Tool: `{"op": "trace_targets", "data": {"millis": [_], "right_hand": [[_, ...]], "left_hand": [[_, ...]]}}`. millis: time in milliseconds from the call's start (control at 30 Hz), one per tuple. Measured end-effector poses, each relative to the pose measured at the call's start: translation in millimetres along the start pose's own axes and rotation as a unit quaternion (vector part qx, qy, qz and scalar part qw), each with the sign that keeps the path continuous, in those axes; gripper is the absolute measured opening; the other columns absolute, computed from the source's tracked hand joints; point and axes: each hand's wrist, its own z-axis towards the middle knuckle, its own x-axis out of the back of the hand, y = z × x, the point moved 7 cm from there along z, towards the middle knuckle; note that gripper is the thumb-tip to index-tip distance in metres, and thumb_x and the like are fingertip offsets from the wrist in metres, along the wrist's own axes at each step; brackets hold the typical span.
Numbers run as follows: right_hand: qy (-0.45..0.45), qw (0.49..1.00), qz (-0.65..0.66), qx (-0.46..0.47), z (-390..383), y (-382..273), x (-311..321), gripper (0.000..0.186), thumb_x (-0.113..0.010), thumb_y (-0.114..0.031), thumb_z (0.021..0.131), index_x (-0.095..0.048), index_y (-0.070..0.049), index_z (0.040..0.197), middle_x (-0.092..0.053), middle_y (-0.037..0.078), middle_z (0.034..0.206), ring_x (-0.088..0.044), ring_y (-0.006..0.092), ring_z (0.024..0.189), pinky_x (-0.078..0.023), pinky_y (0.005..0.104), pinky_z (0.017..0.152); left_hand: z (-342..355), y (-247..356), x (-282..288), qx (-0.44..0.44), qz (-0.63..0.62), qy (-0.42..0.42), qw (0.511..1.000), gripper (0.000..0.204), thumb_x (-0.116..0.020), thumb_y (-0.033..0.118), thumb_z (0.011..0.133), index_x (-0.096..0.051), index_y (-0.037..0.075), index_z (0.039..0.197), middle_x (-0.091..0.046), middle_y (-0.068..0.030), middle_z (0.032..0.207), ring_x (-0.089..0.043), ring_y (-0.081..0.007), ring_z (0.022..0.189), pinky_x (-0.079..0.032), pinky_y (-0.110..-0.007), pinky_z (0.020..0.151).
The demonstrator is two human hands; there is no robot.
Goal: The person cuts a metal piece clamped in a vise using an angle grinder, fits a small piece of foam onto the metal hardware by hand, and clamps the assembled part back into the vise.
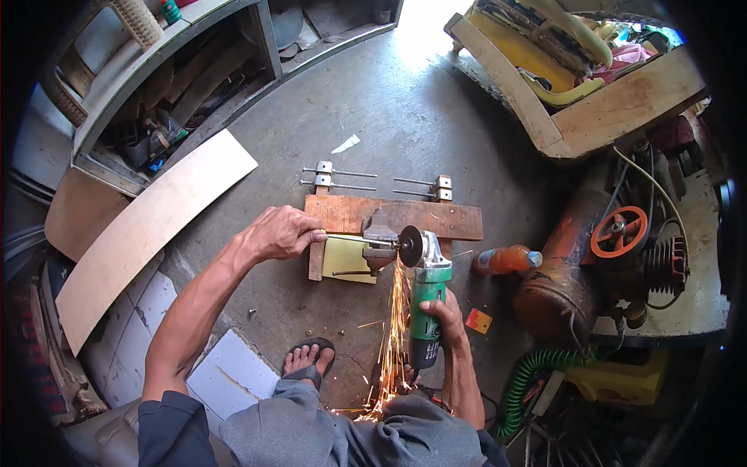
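Note:
My right hand is wrapped round the green body of an angle grinder. Its dark disc touches the end of a thin metal rod, and orange sparks stream down toward my lap and feet. A small metal vise on a wooden board grips the rod near the disc. At the rod's left end my left hand is closed, pinching it. Beneath the vise lies a yellow sheet.
A bottle of orange liquid lies right of the grinder, near a rusty air compressor with a red wheel and green coiled hose. A long curved plywood strip leans at left. Metal clamps with rods sit behind the board.

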Motion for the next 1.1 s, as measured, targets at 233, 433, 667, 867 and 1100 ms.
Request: {"op": "trace_targets", "data": {"millis": [233,433,667,867,1100], "right_hand": [[0.024,0.999,0.006,0.022,3.3,21.7,17.6,0.052,-0.070,-0.031,0.071,-0.059,0.001,0.110,-0.063,0.009,0.086,-0.066,0.0204,0.067,-0.056,0.0336,0.062],[0.011,0.999,-0.005,0.031,5.8,4.8,6.9,0.049,-0.068,-0.028,0.075,-0.058,-0.001,0.115,-0.061,0.006,0.095,-0.062,0.0158,0.079,-0.052,0.0306,0.072],[0.010,1.000,0.011,0.007,-2.0,11.4,8.7,0.053,-0.069,-0.030,0.071,-0.058,0.002,0.112,-0.065,0.011,0.090,-0.068,0.0200,0.069,-0.057,0.0338,0.064],[0.017,0.999,-0.007,0.033,9.1,3.8,8.7,0.049,-0.068,-0.029,0.076,-0.059,-0.002,0.116,-0.062,0.004,0.097,-0.059,0.0140,0.085,-0.049,0.0300,0.077],[0.046,0.999,-0.013,0.022,-1.5,13.8,14.4,0.053,-0.071,-0.034,0.071,-0.060,0.001,0.110,-0.064,0.007,0.089,-0.064,0.0166,0.072,-0.054,0.0312,0.066]], "left_hand": [[6.2,5.9,-1.0,0.008,0.009,-0.014,1.000,0.027,-0.064,0.029,0.095,-0.066,0.003,0.085,-0.065,-0.0164,0.076,-0.065,-0.0399,0.076,-0.049,-0.050,0.064],[0.4,-0.5,0.5,-0.006,-0.003,0.015,1.000,0.027,-0.065,0.029,0.095,-0.065,0.003,0.085,-0.065,-0.0161,0.077,-0.065,-0.0405,0.075,-0.049,-0.050,0.064],[5.9,2.9,-2.3,0.009,0.018,-0.017,1.000,0.026,-0.064,0.027,0.095,-0.065,0.003,0.086,-0.065,-0.0169,0.077,-0.065,-0.0402,0.075,-0.049,-0.049,0.064],[2.1,0.2,-0.1,0.011,0.011,-0.008,1.000,0.026,-0.065,0.028,0.095,-0.065,0.003,0.086,-0.065,-0.0164,0.077,-0.065,-0.0397,0.074,-0.049,-0.049,0.064],[4.3,3.8,-1.1,0.018,0.012,-0.018,1.000,0.027,-0.065,0.029,0.095,-0.066,0.004,0.086,-0.066,-0.0166,0.078,-0.065,-0.0400,0.076,-0.049,-0.049,0.064]]}}
